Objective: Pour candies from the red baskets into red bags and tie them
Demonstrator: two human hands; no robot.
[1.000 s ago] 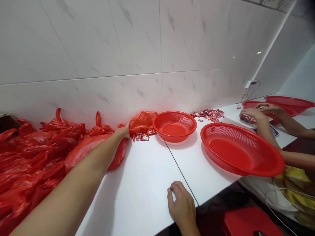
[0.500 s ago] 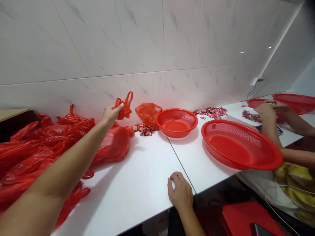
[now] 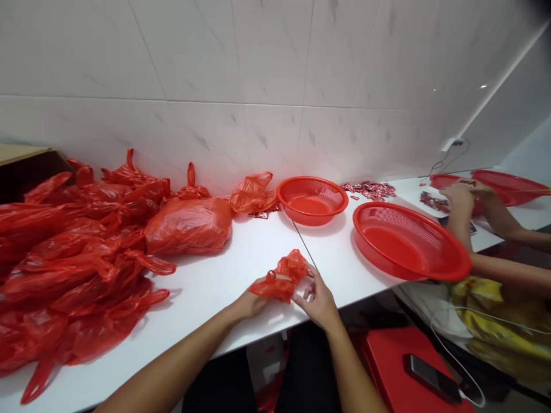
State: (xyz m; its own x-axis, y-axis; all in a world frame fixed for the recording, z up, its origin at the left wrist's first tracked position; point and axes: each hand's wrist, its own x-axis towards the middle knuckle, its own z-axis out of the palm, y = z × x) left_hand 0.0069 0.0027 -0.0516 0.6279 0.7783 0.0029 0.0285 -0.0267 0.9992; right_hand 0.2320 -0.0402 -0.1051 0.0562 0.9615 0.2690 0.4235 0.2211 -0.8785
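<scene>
A crumpled red plastic bag (image 3: 293,268) is between my two hands, just above the white table's front part. My left hand (image 3: 255,299) is closed on its left side, with the fingers partly hidden behind the film. From the right, my right hand (image 3: 317,298) has its fingertips at the bag's edge, thumb and fingers curled together. Behind them, a full, smooth red bag (image 3: 189,226) lies on the table. Another thin red bag (image 3: 253,194) rests against the wall, covering part of some small dark red packets (image 3: 262,215).
Knotted red bags (image 3: 86,252) pile up at left beside a cardboard box (image 3: 26,169). Two red baskets, a smaller (image 3: 312,213) and a larger (image 3: 408,268), stand right of centre. Pink-red packets (image 3: 372,190) lie behind. A co-worker's hands (image 3: 462,192) work at far right. A phone (image 3: 433,377) rests on a red stool (image 3: 379,350).
My left hand has come from near the wall toward the front edge, carrying the crumpled red bag. My right hand has risen from the table edge to meet it. The view has shifted slightly.
</scene>
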